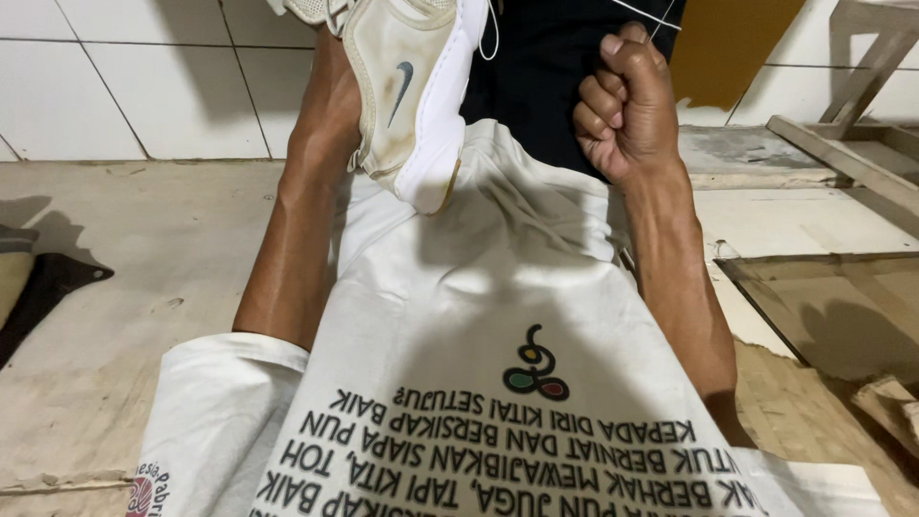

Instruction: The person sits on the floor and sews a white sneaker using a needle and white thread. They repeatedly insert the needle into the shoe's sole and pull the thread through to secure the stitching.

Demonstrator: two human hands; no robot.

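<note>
Half of white shoe point(407, 91) cut off; left hand hidden; right fist point(627, 101) pinching thread point(646, 11).

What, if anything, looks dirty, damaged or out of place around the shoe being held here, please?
The cream and white sports shoe, held sole-outward against the left forearm, shows brownish grime along its side panel. A thin white cord runs taut from the right hand, which is clenched in a fist. Nothing looks spilled or broken.

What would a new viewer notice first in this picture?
First the white shoe at top centre, resting on the shirt, with the left hand hidden behind it. Right of it, the right hand is a closed fist pulling a thin white lace. The shirt fills the lower middle.
</note>
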